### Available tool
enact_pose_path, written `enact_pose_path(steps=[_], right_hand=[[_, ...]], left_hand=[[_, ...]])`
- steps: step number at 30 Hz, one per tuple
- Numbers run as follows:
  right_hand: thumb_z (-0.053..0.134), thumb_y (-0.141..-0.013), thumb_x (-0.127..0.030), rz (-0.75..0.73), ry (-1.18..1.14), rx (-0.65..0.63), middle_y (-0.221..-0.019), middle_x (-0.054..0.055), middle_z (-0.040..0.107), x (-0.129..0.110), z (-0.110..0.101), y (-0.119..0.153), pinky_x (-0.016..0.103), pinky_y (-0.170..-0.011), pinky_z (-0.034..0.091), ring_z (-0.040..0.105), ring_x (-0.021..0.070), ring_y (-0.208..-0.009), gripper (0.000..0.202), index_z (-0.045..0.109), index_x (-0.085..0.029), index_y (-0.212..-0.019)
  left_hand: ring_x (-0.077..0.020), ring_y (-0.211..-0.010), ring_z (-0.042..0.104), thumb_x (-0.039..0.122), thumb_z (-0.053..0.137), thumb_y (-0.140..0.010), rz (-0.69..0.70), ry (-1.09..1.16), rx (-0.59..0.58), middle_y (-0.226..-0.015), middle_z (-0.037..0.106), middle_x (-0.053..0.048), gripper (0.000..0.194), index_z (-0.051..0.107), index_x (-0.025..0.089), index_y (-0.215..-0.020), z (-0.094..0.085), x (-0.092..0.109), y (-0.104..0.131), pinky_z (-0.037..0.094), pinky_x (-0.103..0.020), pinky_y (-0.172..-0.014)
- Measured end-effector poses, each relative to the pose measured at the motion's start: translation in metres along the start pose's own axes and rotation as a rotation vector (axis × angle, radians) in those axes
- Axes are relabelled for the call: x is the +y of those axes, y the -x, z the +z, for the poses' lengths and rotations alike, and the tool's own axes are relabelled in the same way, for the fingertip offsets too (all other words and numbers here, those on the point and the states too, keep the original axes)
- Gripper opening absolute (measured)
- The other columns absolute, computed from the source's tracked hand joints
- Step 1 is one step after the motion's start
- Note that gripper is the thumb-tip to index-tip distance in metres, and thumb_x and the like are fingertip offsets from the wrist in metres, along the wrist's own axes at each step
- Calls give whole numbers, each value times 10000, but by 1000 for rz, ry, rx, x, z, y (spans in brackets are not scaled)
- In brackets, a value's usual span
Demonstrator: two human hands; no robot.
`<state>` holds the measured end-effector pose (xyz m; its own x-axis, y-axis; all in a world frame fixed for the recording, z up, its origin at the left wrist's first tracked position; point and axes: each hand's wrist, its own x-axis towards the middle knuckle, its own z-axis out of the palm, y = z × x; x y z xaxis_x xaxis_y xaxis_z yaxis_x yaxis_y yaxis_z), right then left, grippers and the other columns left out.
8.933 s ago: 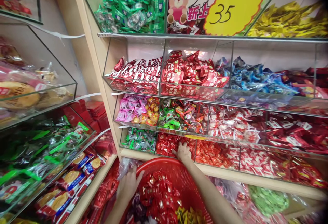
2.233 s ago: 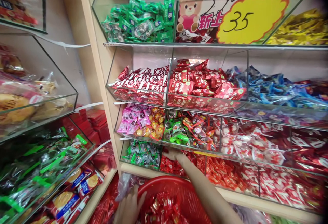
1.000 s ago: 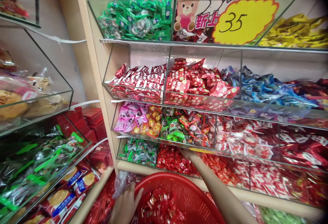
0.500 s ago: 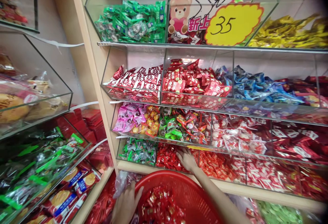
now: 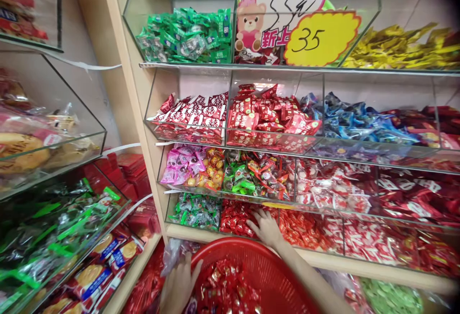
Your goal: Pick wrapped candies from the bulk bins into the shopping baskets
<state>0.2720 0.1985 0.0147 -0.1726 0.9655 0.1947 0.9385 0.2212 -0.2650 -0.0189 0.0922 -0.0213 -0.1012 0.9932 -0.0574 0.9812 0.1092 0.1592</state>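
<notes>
A red plastic basket [image 5: 251, 243] with perforated sides stands at the bottom middle, with red-wrapped candies [image 5: 230, 285] lying inside it. My left hand [image 5: 178, 283] rests at the basket's left rim, its thumb apart from the outstretched fingers. Past the far rim, my right hand [image 5: 266, 228] is over the lowest shelf row, fingers spread at the right side of a bin of small red-wrapped candies [image 5: 235, 216]. I see no candy in it, though its palm is hidden. Orange-red candies [image 5: 302, 230] fill the bin to its right, green and clear wrapped ones [image 5: 197, 211] the bin to the left.
Clear-walled bins of wrapped sweets rise in rows ahead. A yellow price tag [image 5: 323, 39] marked 35 hangs on the upper row. A wooden upright [image 5: 132, 89] separates these from the left shelves, which hold packaged biscuits [image 5: 91, 278]. A wooden ledge [image 5: 359, 266] runs below the bins.
My right hand has shifted slightly right, its fingers more spread over the red candies. My left hand stays at the basket rim. The whole view has shifted a little.
</notes>
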Motion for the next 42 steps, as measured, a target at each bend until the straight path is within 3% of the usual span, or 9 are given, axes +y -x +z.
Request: enact_pose_path(steps=[7,15,20,24,30,33,36,39,42], right_hand=[[452,-698,-631,175,29,-230,-1294,173,358,-18,-1,5,479,-806,390,387,350,-1135,701,410,-209,-1256],[563,-726,-404,136,-26,-315,-1281,120,344,-13,1,-1,410,-821,391,398,315,-1159,462,481,-297,-1168],[580,-708,-306,59,-116,-246,-1177,79,426,-5,4,2,317,-830,382,478,230,-1063,370,537,-263,-1073],[534,-733,-272,10,-250,-99,-1109,67,491,4,10,3,267,-813,394,515,183,-988,289,555,-232,-1018],[519,-733,-294,70,-400,132,-1062,84,552,9,10,-6,308,-882,385,519,205,-990,237,587,-202,-940],[580,-689,-355,155,-650,205,-1041,89,574,1,1,-13,352,-890,396,520,230,-992,282,592,-187,-915],[642,-640,-401,348,-1161,190,-961,44,605,-13,-9,-10,323,-758,474,564,195,-893,343,570,-204,-911],[666,-645,-366,541,-1716,74,-845,-15,618,-26,-17,5,250,-641,492,591,125,-747,308,541,-240,-897],[611,-712,-333,615,-2092,-106,-710,-27,613,-38,-20,28,215,-612,486,586,91,-644,160,536,-221,-799]], left_hand=[[-227,-785,636,483,165,-857,10,-8,17,-877,665,-142,582,453,110,-1199,-2,1,1,446,-291,-619],[-217,-802,635,481,189,-856,-21,-9,-19,-886,664,-148,591,420,91,-1235,-1,1,-1,443,-279,-658],[-225,-780,643,480,190,-857,-11,-23,10,-902,668,-144,573,438,110,-1217,0,2,-2,446,-281,-625],[-225,-769,644,479,182,-859,-2,-33,17,-879,671,-144,579,439,105,-1218,0,1,-1,445,-280,-620],[-234,-785,639,489,174,-854,-3,-32,9,-898,667,-143,598,430,95,-1224,1,1,-2,450,-296,-640],[-231,-796,637,490,170,-855,-13,-40,0,-914,665,-147,605,423,94,-1236,5,-1,-4,451,-299,-657],[-236,-806,635,496,162,-854,-6,-51,-1,-918,663,-150,615,410,94,-1248,7,-2,-4,452,-310,-667],[-234,-809,634,500,163,-852,0,-35,0,-931,659,-155,621,403,89,-1251,7,-2,-4,448,-301,-664],[-228,-785,638,505,174,-850,-13,-14,-9,-916,664,-147,606,415,104,-1234,4,-1,-3,443,-288,-643]])
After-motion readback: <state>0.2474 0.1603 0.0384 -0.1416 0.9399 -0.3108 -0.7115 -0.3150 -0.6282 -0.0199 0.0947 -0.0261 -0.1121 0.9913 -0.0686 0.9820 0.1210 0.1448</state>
